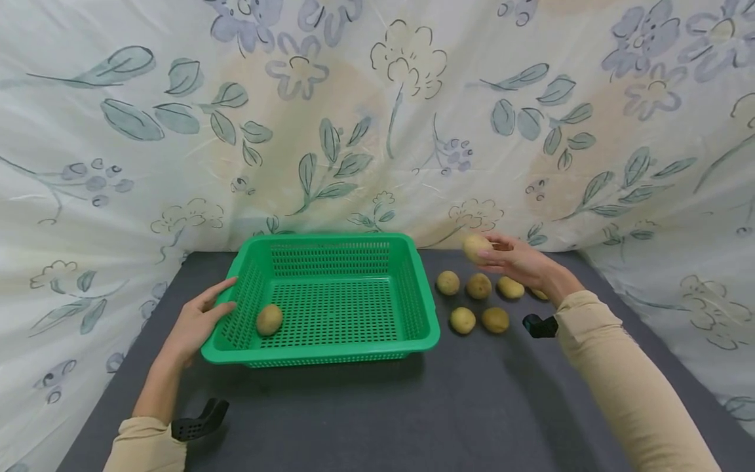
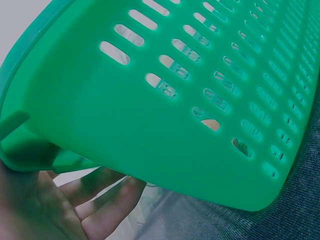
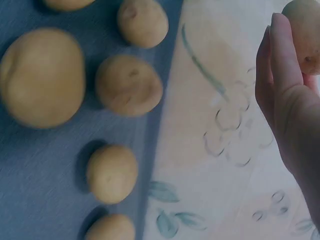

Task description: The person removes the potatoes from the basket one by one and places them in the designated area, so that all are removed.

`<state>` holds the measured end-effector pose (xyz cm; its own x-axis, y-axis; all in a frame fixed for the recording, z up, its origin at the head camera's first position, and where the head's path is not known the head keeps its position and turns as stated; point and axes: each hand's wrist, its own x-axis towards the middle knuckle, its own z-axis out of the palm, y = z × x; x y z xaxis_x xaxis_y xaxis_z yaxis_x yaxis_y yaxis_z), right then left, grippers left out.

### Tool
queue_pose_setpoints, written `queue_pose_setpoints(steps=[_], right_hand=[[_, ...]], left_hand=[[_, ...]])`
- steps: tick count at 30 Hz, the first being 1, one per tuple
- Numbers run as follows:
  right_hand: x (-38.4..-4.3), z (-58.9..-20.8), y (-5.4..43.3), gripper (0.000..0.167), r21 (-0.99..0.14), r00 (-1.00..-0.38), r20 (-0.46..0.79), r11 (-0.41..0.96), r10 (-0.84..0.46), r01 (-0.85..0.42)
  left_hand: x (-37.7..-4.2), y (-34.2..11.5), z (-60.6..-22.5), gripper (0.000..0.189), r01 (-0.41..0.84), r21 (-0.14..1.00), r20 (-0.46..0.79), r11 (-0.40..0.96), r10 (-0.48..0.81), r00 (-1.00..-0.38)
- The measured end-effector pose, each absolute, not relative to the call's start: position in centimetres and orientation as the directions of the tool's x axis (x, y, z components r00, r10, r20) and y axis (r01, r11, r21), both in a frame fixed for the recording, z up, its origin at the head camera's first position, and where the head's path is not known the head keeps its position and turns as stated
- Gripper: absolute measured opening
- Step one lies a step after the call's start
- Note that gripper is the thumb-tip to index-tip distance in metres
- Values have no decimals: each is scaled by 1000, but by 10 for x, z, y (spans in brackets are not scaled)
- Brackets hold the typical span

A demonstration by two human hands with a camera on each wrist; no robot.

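Observation:
A potato [image 1: 475, 248] is held in the fingers of my right hand [image 1: 513, 259], raised above the back of the table; the right wrist view shows that potato [image 3: 306, 37] at its upper right edge. My left hand [image 1: 197, 321] grips the left end of the green plastic basket [image 1: 342, 351], thumb over its rim. From the left wrist view, the fingers [image 2: 107, 212] reach along the outside of the perforated wall. Inside the basket, near its left end, lies a single potato [image 1: 269, 320].
Several potatoes lie to the right of the basket, among them a front one [image 1: 463, 320] and a back one [image 1: 478, 286]. A floral cloth [image 1: 354, 131] hangs behind the dark table [image 1: 330, 419] and along its sides.

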<state>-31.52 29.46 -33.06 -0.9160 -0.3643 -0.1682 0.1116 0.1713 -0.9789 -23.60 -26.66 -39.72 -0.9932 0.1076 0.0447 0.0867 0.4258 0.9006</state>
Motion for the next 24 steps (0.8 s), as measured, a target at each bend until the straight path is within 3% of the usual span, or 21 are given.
queue_pose_setpoints(steps=[11, 24], right_hand=[[-304, -356, 327, 83, -964, -937, -245, 162, -249, 209], [-293, -387, 354, 81, -952, -938, -288, 165, -194, 258]], left_hand=[[-236, -267, -398, 58, 92, 897, 45, 433, 119, -992], [-235, -266, -396, 58, 91, 896, 44, 435, 117, -992]])
